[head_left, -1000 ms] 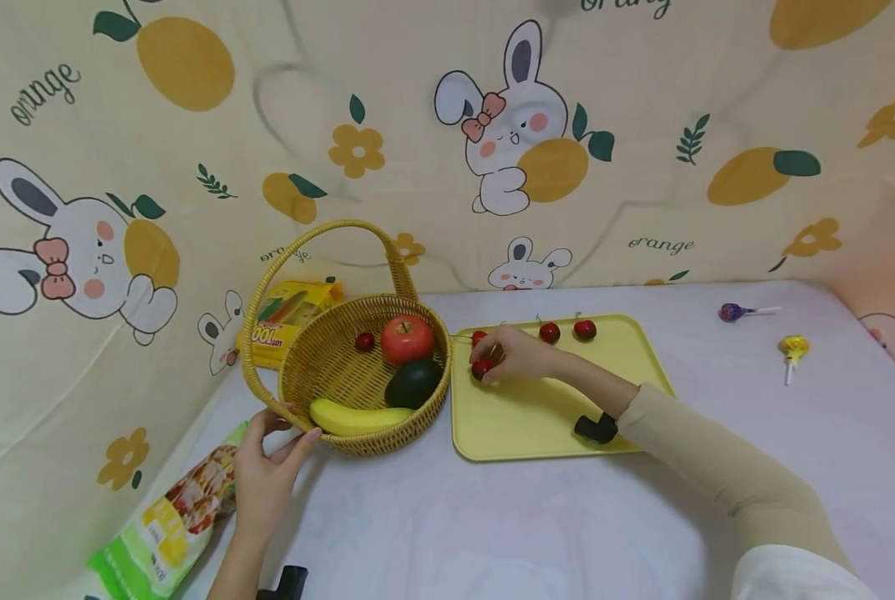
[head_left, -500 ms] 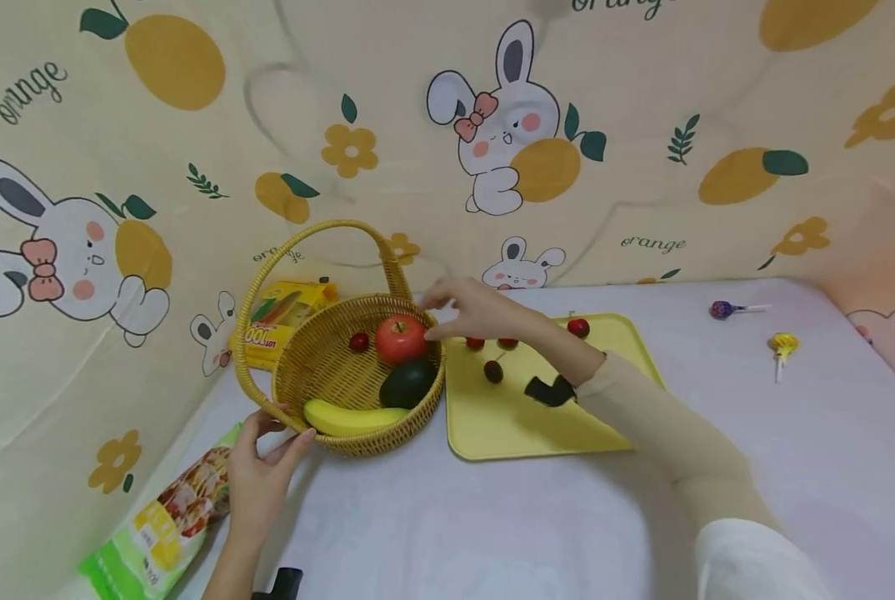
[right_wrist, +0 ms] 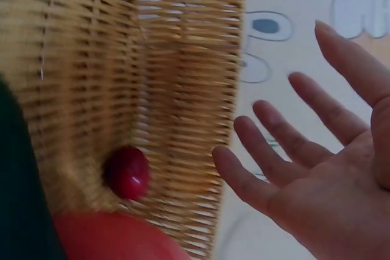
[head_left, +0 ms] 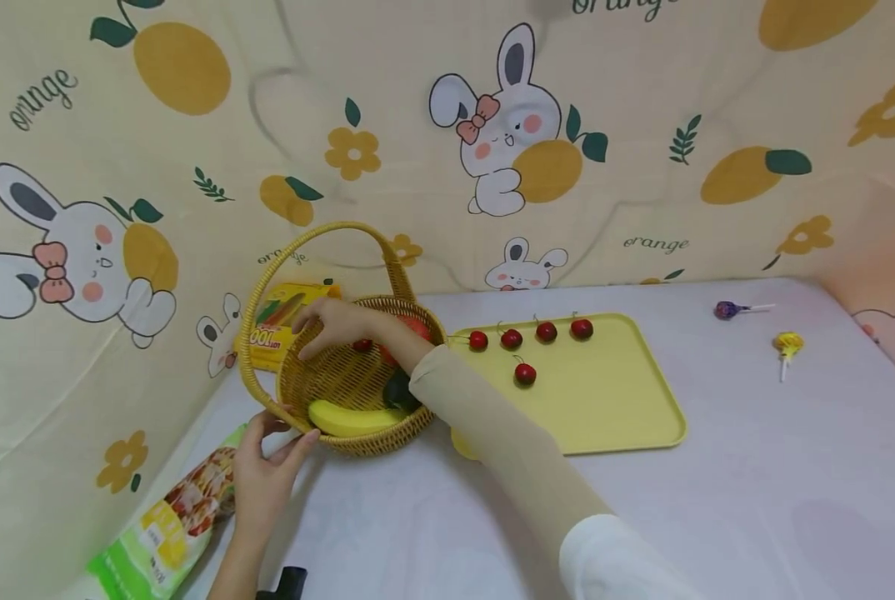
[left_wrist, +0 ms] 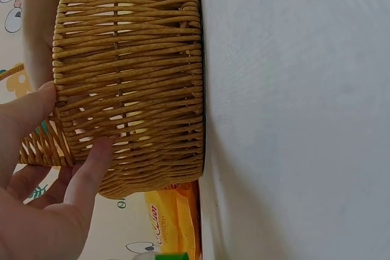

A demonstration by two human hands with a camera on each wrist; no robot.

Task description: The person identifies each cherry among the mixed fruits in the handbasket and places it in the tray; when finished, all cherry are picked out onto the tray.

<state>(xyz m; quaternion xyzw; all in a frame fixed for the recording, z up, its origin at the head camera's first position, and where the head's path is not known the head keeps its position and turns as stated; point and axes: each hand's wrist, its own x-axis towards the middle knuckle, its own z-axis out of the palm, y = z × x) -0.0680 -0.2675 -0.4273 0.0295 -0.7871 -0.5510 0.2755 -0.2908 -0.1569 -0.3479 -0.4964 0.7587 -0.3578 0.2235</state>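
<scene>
My left hand [head_left: 262, 475] holds the round wicker basket [left_wrist: 128, 77] at its near left rim, where the arched handle meets it; thumb and fingers close around that spot. My right hand [head_left: 335, 327] hovers over the basket's far left part. Its fingers [right_wrist: 292, 144] are spread and hold nothing. Inside the basket lie a yellow banana [head_left: 353, 418], a dark green avocado [head_left: 398, 392], a red apple [head_left: 417, 327] partly covered by the right forearm, and one cherry [right_wrist: 127, 173]. On the yellow tray [head_left: 605, 408] sit several cherries in a back row, with one cherry [head_left: 525, 374] in front.
A yellow snack packet [head_left: 267, 346] stands behind the basket at the left. A green and white food bag [head_left: 173, 525] lies left of my left hand. Two lollipops, one purple [head_left: 727, 310] and one yellow [head_left: 788, 342], lie right of the tray. A printed cloth hangs behind.
My right hand has let go of the front cherry on the tray and moved left over the basket. That cherry sits a little further right. The left hand keeps its hold.
</scene>
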